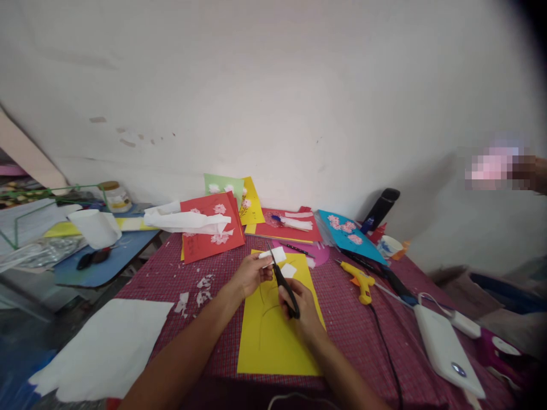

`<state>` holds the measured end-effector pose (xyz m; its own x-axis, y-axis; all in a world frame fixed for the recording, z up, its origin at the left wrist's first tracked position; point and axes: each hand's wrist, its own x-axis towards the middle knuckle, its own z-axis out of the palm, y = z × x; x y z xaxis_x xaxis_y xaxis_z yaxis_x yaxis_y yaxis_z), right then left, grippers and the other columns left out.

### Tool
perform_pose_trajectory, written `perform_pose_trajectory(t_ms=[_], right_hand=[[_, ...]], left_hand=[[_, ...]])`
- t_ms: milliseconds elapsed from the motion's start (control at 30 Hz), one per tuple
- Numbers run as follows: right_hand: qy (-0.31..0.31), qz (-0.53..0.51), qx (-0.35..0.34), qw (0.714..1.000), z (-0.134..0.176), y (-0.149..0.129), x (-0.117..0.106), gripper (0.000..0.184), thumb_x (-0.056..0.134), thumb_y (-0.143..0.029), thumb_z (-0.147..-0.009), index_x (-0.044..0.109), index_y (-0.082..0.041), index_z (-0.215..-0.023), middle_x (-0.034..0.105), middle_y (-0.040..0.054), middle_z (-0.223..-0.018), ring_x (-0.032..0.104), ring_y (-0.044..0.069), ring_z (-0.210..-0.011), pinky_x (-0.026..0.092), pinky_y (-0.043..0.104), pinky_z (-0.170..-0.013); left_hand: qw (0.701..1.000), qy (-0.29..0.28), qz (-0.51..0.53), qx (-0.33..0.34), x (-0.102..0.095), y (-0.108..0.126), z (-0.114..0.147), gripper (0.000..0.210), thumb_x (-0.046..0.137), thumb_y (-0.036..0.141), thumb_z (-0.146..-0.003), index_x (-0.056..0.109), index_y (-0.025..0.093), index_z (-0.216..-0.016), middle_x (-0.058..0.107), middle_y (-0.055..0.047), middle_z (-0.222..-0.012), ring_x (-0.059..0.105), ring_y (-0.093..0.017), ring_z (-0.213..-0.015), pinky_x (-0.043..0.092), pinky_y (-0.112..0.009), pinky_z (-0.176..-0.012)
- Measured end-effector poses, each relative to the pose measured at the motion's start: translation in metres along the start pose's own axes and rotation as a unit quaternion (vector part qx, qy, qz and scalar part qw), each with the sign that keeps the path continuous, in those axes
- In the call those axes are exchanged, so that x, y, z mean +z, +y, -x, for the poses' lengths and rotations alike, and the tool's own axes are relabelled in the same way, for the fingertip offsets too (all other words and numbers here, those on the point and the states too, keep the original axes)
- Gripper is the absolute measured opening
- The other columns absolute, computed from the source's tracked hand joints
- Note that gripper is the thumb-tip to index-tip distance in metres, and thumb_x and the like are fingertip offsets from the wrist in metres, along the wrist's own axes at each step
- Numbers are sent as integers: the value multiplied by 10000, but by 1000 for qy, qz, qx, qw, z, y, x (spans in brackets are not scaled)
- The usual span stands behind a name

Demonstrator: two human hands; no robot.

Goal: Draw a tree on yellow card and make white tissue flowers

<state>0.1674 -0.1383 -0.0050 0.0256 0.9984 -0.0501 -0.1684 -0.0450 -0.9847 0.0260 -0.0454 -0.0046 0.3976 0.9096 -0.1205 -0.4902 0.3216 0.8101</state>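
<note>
My left hand pinches a small folded piece of white tissue paper above a yellow sheet of paper. In my right hand are black-handled scissors, fingers wrapped round the handles. The scissor blades point up and away, crossing the white piece by my left fingertips; whether they have cut into it I cannot tell. Thin curved lines are drawn on the yellow sheet. Another small white piece lies near its top edge, beyond my right hand.
A yellow glue gun with a black cord and a white power bank-like device lie right. Red and blue flower cards stand behind. A large white sheet and paper scraps lie left. Another person's hand shows far right.
</note>
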Motion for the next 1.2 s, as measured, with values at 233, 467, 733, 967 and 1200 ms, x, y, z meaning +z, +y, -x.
perform_pose_trajectory(t_ms=[233,467,733,967,1200], right_hand=[[7,24,6,1000,-2,4,-4,262,675,-397,-755,608,-151,-817,453,-66,-537,348,57,-376,261,188,-346],[-10,12,4,1000,-3,7,-5,308,670,-427,-758,609,-162,-902,519,-55,-586,413,75,-395,307,199,-357],[6,4,10,1000,-8,7,-4,333,696,-433,-718,617,-157,-888,509,-59,-559,403,69,-374,300,195,-342],[18,21,15,1000,-9,8,-5,298,698,-424,-712,617,-155,-810,483,-66,-514,362,61,-337,270,189,-302],[11,23,-2,1000,-10,16,-7,296,674,-427,-744,618,-145,-814,484,-63,-527,369,59,-333,282,187,-298]], left_hand=[[1000,-6,-2,-5,-4,-2,-2,269,786,285,-701,595,128,-805,591,3,-638,555,-80,-521,451,-206,-512],[1000,0,-8,-12,-4,-6,-3,265,784,284,-700,599,124,-802,595,-1,-645,561,-81,-528,463,-208,-524],[1000,-5,-7,-25,-2,-5,-2,253,785,272,-695,600,130,-791,588,5,-619,545,-76,-500,440,-199,-492],[999,-2,-1,-33,-4,-7,-3,246,782,257,-692,594,133,-789,589,8,-618,550,-78,-501,444,-200,-494],[999,4,0,-36,-6,-9,-5,248,784,250,-685,598,129,-796,590,10,-627,557,-79,-512,454,-203,-511]])
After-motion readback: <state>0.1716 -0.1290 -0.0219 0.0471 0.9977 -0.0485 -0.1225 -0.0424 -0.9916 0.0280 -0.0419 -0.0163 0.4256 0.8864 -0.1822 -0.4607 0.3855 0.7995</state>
